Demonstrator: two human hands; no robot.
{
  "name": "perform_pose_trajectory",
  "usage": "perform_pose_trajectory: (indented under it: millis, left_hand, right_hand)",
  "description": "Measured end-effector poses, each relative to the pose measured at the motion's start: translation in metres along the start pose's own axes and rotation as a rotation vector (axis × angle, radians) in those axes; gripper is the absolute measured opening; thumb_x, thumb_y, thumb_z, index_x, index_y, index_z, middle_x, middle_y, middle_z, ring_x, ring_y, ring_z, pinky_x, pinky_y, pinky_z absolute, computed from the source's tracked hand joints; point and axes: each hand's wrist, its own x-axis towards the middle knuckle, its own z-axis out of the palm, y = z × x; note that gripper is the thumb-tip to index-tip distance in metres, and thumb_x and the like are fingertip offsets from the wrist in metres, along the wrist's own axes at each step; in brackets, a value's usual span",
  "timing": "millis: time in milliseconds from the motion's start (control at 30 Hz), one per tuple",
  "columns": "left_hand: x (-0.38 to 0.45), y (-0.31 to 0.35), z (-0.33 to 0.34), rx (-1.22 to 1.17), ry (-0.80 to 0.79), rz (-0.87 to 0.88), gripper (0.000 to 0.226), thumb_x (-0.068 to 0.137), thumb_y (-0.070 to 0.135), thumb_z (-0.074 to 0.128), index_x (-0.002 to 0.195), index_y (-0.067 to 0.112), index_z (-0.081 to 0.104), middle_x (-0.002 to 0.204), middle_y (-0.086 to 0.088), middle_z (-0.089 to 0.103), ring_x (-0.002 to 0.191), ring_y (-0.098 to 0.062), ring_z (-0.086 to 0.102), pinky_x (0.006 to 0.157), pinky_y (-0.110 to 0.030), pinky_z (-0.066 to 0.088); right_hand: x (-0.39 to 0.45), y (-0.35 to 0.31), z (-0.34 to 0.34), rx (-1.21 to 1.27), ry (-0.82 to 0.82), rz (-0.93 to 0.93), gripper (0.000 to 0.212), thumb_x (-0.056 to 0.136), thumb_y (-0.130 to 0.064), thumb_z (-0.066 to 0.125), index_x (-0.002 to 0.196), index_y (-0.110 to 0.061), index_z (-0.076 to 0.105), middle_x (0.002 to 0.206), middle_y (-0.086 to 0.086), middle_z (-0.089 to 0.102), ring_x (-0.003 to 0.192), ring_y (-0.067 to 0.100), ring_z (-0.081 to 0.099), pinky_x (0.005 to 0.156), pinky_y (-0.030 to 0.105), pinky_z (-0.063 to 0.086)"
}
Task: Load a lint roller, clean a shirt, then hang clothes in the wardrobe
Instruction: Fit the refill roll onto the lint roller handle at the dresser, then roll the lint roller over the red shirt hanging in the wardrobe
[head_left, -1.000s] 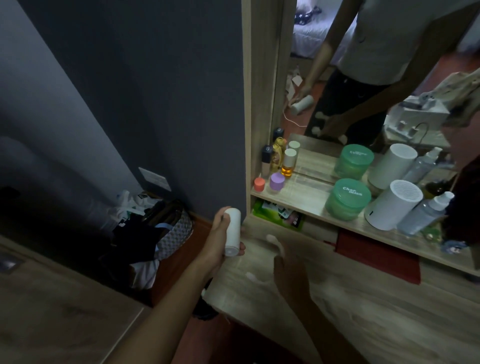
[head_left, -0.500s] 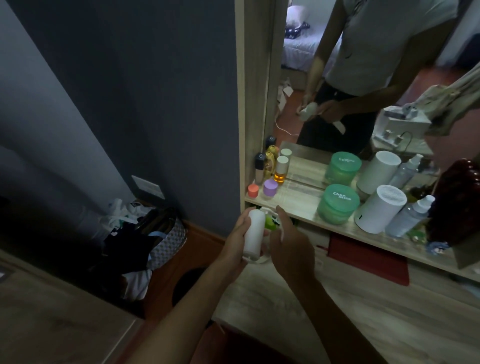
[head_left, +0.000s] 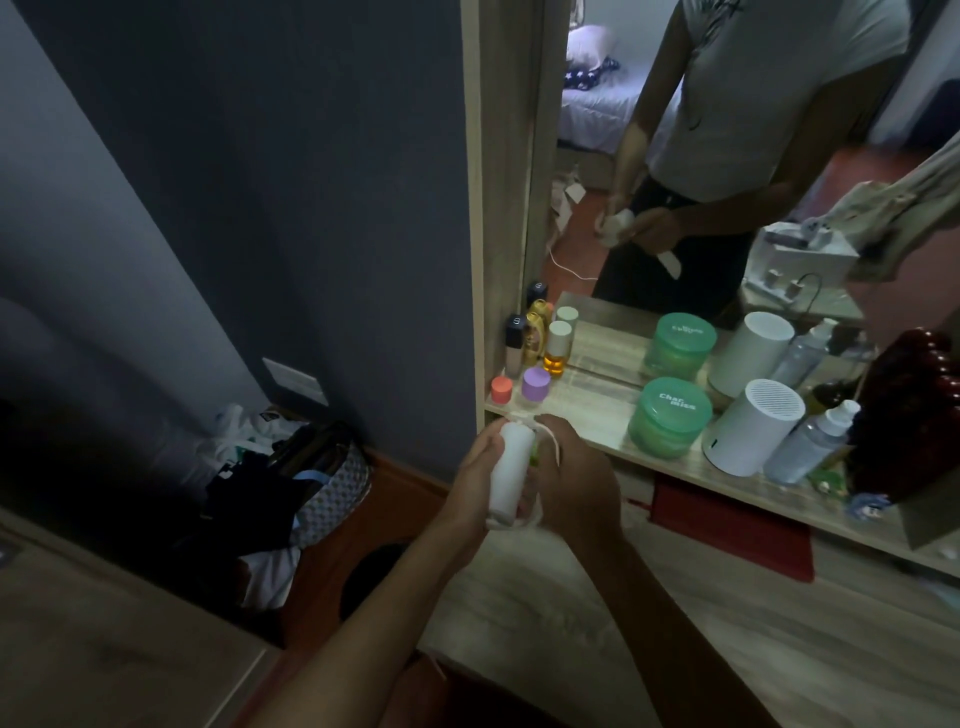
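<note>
Left hand (head_left: 475, 475) grips roll (head_left: 511, 475), axis upright; right hand (head_left: 574, 480) clasps roller frame (head_left: 553, 447) just beside, touching.

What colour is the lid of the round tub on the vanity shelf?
Mint green with white lettering, on the round plastic tub; the head view shows it best.

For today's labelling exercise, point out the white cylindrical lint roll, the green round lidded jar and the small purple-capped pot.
white cylindrical lint roll (head_left: 511, 470), head view, mid side
green round lidded jar (head_left: 675, 402), head view, lid top
small purple-capped pot (head_left: 536, 381), head view, cap top
</note>
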Motion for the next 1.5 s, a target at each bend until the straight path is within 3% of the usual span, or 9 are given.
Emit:
perform_pose_trajectory:
  millis: [233, 500, 633, 800, 1000, 1167, 1267, 1367, 1500]
  left_hand:
    - [-0.004, -0.009, 0.000, 0.131, 0.021, 0.108, 0.039, 0.097, 0.039, 0.045, 0.132, 0.023, 0.050, 0.124, -0.007, 0.058, 0.099, -0.018, 0.059, 0.076, -0.030, 0.051]
    - [0.007, 0.006, 0.007, 0.284, 0.077, 0.199, 0.037, 0.102, 0.017, 0.036, 0.138, 0.012, 0.042, 0.130, -0.010, 0.047, 0.087, 0.000, 0.049, 0.057, 0.000, 0.043]
    - [0.006, 0.018, 0.006, 0.270, 0.018, 0.226, 0.036, 0.101, 0.028, 0.040, 0.137, 0.026, 0.046, 0.124, -0.010, 0.054, 0.097, -0.026, 0.060, 0.073, -0.035, 0.056]
    - [0.000, 0.022, 0.005, 0.293, 0.011, 0.207, 0.032, 0.101, 0.026, 0.039, 0.131, 0.019, 0.049, 0.107, -0.002, 0.058, 0.085, -0.010, 0.059, 0.057, -0.015, 0.052]
    - [0.004, 0.021, 0.000, 0.343, -0.064, 0.198, 0.039, 0.098, 0.036, 0.043, 0.133, 0.022, 0.052, 0.126, 0.000, 0.058, 0.101, -0.009, 0.058, 0.080, -0.024, 0.047]
    - [0.010, 0.023, -0.004, 0.316, 0.001, 0.113, 0.043, 0.098, 0.036, 0.045, 0.132, 0.012, 0.053, 0.128, -0.009, 0.057, 0.092, -0.010, 0.060, 0.078, -0.021, 0.049]
    - [0.007, 0.032, -0.008, 0.354, -0.121, 0.193, 0.044, 0.093, 0.047, 0.047, 0.136, 0.035, 0.049, 0.140, 0.001, 0.052, 0.124, -0.018, 0.053, 0.106, -0.044, 0.043]
    - [0.008, 0.046, -0.014, 0.335, -0.106, 0.257, 0.038, 0.096, 0.037, 0.049, 0.134, 0.037, 0.050, 0.135, 0.000, 0.055, 0.116, -0.021, 0.060, 0.099, -0.042, 0.049]
    - [0.002, 0.070, -0.026, 0.517, 0.032, 0.326, 0.049, 0.093, 0.036, 0.056, 0.140, 0.038, 0.041, 0.116, 0.003, 0.056, 0.102, -0.017, 0.061, 0.089, -0.035, 0.053]
  right_hand:
    - [0.017, 0.001, -0.010, -0.010, -0.279, -0.040, 0.035, 0.102, -0.043, 0.035, 0.107, -0.018, 0.058, 0.094, 0.002, 0.066, 0.079, 0.012, 0.054, 0.069, 0.021, 0.031]
    - [0.027, 0.007, -0.004, -0.074, -0.194, -0.070, 0.027, 0.104, -0.033, 0.032, 0.103, -0.019, 0.055, 0.086, -0.005, 0.060, 0.075, 0.012, 0.056, 0.061, 0.019, 0.031]
    - [0.039, 0.011, 0.002, 0.046, -0.161, 0.006, 0.030, 0.104, -0.028, 0.032, 0.087, -0.016, 0.053, 0.081, 0.001, 0.059, 0.072, 0.015, 0.054, 0.058, 0.021, 0.034]
    - [0.037, 0.008, 0.003, 0.076, -0.226, 0.038, 0.032, 0.102, -0.021, 0.036, 0.101, -0.007, 0.065, 0.096, 0.009, 0.068, 0.085, 0.020, 0.064, 0.070, 0.022, 0.048]
    - [0.038, 0.010, 0.002, 0.152, -0.294, 0.004, 0.023, 0.096, -0.027, 0.053, 0.108, -0.013, 0.066, 0.095, 0.009, 0.071, 0.083, 0.022, 0.067, 0.076, 0.036, 0.055]
    - [0.040, 0.028, 0.023, -0.106, -0.389, -0.229, 0.057, 0.086, -0.014, 0.072, 0.136, 0.002, 0.049, 0.127, 0.020, 0.061, 0.111, 0.031, 0.063, 0.093, 0.044, 0.053]
    - [0.038, 0.003, 0.013, 0.051, -0.332, -0.174, 0.038, 0.097, -0.030, 0.057, 0.131, -0.013, 0.054, 0.122, 0.012, 0.064, 0.107, 0.021, 0.063, 0.095, 0.039, 0.051]
    - [0.041, -0.015, -0.002, 0.479, -0.492, 0.190, 0.040, 0.094, -0.053, 0.048, 0.127, -0.030, 0.050, 0.122, -0.002, 0.063, 0.106, 0.012, 0.062, 0.095, 0.037, 0.051]
    - [0.036, -0.016, -0.016, 0.656, -0.697, 0.078, 0.068, 0.081, -0.035, 0.075, 0.137, -0.035, 0.038, 0.119, -0.010, 0.062, 0.100, 0.001, 0.064, 0.077, 0.018, 0.052]
